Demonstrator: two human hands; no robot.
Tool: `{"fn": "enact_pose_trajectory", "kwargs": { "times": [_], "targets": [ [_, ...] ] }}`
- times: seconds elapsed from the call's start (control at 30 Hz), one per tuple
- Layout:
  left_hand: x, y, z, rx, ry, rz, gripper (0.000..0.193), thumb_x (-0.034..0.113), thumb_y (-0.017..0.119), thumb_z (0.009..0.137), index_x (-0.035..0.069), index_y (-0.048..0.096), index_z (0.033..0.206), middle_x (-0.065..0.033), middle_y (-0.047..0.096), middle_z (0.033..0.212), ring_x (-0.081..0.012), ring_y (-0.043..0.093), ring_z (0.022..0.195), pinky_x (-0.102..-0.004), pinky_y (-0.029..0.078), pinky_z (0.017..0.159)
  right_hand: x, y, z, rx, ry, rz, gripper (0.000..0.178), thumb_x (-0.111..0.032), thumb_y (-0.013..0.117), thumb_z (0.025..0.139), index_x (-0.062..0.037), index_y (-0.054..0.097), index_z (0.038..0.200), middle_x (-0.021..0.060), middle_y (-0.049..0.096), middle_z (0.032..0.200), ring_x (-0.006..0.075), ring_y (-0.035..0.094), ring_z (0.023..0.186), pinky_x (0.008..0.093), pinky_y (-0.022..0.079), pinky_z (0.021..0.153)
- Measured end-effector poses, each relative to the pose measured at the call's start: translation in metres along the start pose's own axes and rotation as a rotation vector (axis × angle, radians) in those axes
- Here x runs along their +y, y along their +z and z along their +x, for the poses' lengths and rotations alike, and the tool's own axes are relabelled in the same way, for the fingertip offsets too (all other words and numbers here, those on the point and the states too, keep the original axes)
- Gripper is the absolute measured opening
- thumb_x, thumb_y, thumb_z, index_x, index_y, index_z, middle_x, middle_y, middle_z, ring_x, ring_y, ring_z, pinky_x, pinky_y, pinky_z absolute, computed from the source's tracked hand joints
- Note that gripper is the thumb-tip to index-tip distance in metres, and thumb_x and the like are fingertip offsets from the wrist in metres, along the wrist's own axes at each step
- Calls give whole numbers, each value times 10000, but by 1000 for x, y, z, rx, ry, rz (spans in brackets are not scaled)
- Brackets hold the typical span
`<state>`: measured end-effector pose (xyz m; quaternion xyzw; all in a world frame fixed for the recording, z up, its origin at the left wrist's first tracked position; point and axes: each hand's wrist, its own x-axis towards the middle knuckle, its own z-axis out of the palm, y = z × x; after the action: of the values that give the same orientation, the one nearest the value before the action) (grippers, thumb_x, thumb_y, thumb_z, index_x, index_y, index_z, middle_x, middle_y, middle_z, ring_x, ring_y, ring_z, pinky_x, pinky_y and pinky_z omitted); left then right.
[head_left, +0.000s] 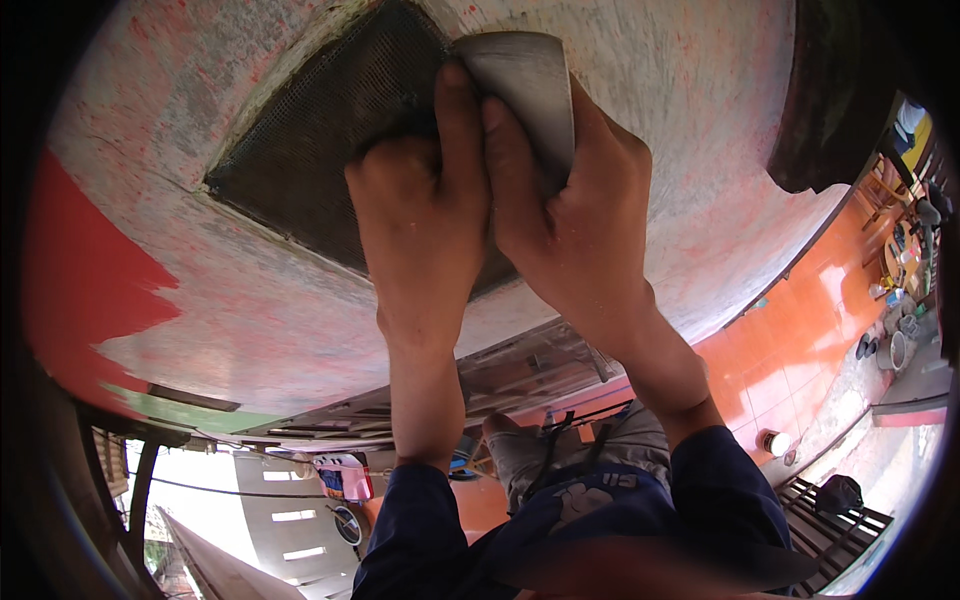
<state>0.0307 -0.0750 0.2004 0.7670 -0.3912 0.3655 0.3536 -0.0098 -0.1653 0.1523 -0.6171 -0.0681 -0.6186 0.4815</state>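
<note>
My right hand (590, 210) grips a flat grey metal scraper (525, 75), thumb on its near face and fingers behind it. No handle shows. Beside it, my left hand (420, 200) has its fingers curled in, and their tips are hidden. Its thumb points up and meets the scraper's upper left corner. Both hands are raised in front of a dark mesh panel (310, 130) set in the wall. Around the mesh, the wall (690, 130) is whitish with reddish streaks and grey worn patches. The scraper overlaps the panel's right edge.
Red paint (95, 290) with a jagged border covers the wall at left. A dark wooden piece (835, 95) juts out at upper right. Far below lie an orange tiled floor (800, 330), a white tub (895, 350), a slatted bench (830, 525) and a bicycle wheel (347, 525).
</note>
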Motion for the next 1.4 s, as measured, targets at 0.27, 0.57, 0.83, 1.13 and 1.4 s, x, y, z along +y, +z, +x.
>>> {"fn": "enact_pose_trajectory", "kwargs": {
  "times": [0.27,0.57,0.83,1.13,1.4],
  "targets": [
    [2,-7,-6,-81,-186,-133,380,187,559,1002,-68,654,737,-141,519,464,-196,505,358,-376,334,395,-7,7,-2,62,-56,-10,106,-62,598,918,-11,521,865,203,591,724,420,585,592,440,433,496],
    [6,6,-125,-233,-85,-491,623,17,627,865,-18,401,1445,-250,553,1104,-420,632,908,-445,524,694,-32,-15,-23,12,381,269,120,-91,546,996,28,549,1011,49,606,672,116,562,560,284,429,503],
    [-5,7,-183,-263,-150,-553,648,98,725,854,20,485,1451,-115,595,826,-254,615,649,-379,515,654,12,-66,-86,-165,-32,-189,642,-333,601,948,93,377,1373,224,491,1208,286,551,1040,412,465,837],
    [-23,4,-174,-163,-166,-445,471,37,723,836,117,673,1298,-61,585,689,-143,541,507,-293,446,494,20,-84,-54,-153,-888,-844,395,-240,819,714,-296,614,1047,61,462,1274,328,427,1299,525,341,1097],
    [-25,-4,-174,-131,-205,-436,517,63,730,810,179,673,1311,-31,519,617,-189,541,515,-371,462,540,43,-44,-44,-117,-942,-729,420,-365,958,565,-367,611,803,-130,644,1005,200,593,1106,525,229,1156]
  ]
}}
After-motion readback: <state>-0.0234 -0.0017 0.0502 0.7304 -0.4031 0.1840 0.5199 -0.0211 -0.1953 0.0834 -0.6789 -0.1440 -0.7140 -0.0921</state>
